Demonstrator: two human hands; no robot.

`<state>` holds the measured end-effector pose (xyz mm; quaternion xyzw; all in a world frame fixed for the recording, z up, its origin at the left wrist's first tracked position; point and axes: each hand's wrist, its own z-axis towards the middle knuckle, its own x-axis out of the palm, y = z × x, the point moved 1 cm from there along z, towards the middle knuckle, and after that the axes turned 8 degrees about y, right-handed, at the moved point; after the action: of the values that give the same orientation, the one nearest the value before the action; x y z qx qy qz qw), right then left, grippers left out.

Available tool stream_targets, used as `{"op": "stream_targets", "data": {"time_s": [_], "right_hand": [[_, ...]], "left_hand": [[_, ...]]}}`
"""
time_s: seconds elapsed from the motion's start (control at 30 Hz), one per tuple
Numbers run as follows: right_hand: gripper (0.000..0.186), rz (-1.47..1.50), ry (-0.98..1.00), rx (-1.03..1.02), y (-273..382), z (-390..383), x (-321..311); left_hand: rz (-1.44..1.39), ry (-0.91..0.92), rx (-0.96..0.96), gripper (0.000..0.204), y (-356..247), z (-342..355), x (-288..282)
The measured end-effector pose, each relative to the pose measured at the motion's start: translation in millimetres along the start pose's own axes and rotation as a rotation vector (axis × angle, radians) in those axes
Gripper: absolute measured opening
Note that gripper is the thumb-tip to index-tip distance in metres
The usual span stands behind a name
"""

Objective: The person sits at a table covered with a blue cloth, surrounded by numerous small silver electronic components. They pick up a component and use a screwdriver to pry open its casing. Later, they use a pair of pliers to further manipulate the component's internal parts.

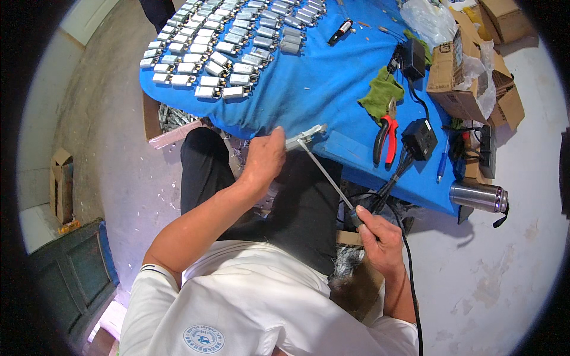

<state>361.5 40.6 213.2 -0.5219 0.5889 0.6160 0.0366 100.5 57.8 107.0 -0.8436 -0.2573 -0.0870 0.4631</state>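
Observation:
My left hand (267,151) is closed on a small white-and-silver piece (306,135) at the table's near edge, its fingers partly hiding it. My right hand (380,234) grips the dark handle of a long, thin metal-shafted tool (326,174), whose tip meets or nearly meets the piece. A black cable runs down beside the right hand. Right of the piece, red-and-black pliers (390,142) lie by a green cloth (375,94) on the blue-covered table (320,83).
Rows of similar rectangular pieces (208,80) cover the table's back left. At right are black adapters (418,139), a blue pen (442,165), a steel flask (478,196), cardboard boxes (445,71) and plastic bags (424,18). A box of metal parts (172,118) sits below the table's left edge.

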Motion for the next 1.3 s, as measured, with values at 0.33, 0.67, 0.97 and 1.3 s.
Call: {"op": "stream_targets", "data": {"time_s": [0.33, 0.67, 0.97, 1.3], "right_hand": [[0.033, 0.037, -0.002, 0.049, 1.3, 0.3, 1.9], [0.033, -0.069, -0.031, 0.026, 4.0, 1.9, 0.8], [0.036, -0.068, -0.040, -0.005, 1.3, 0.9, -0.9], [0.037, -0.041, -0.015, -0.016, -0.5, 3.4, -0.8]], "left_hand": [[-0.017, -0.013, -0.018, 0.046, -1.7, 1.7, -1.0], [0.002, 0.001, -0.020, 0.045, -3.9, 0.1, -1.9], [0.044, -0.011, 0.001, 0.049, -0.7, 1.6, -5.0], [0.012, -0.017, -0.006, 0.049, -2.2, 0.5, -0.5]]}}
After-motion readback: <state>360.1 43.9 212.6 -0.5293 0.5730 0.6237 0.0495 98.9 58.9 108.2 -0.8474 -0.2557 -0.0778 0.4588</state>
